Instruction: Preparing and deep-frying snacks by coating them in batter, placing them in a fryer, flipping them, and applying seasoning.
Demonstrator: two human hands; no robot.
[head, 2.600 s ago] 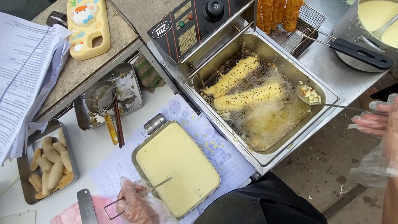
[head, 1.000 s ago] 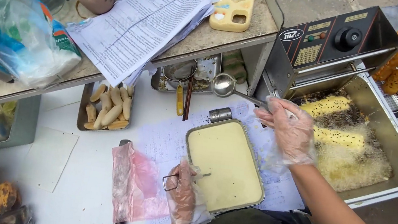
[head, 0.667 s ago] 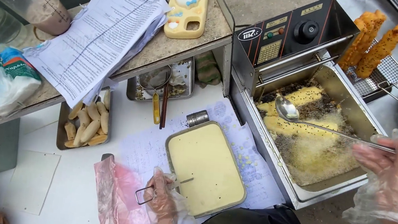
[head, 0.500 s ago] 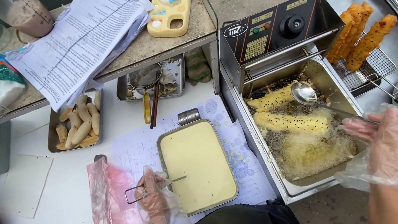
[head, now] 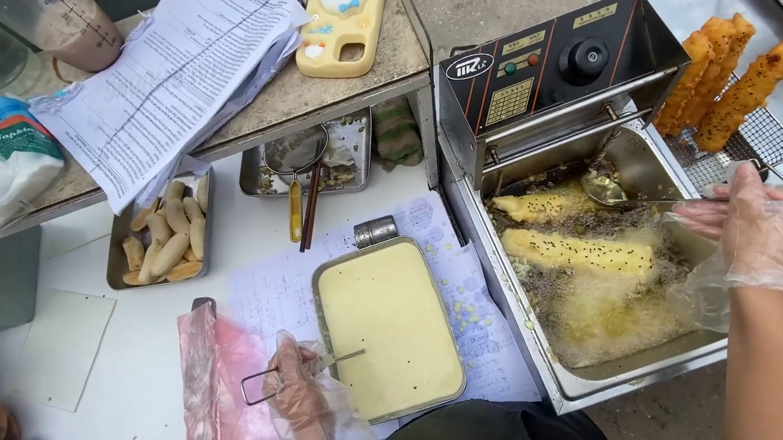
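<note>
head view: right hand (head: 758, 230) holds ladle (head: 604, 188) over fryer (head: 582, 373).

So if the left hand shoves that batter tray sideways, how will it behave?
The batter tray looks filled nearly to its rim, so probably heavy, and a quick push may slop batter over. It sits on loose paper, which may slide along. The left hand wears a thin glove, likely slippery.

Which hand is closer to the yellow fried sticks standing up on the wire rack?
The right hand. It holds a ladle over the fryer, just below the fried sticks. The left hand is far off, by the batter tray.
</note>
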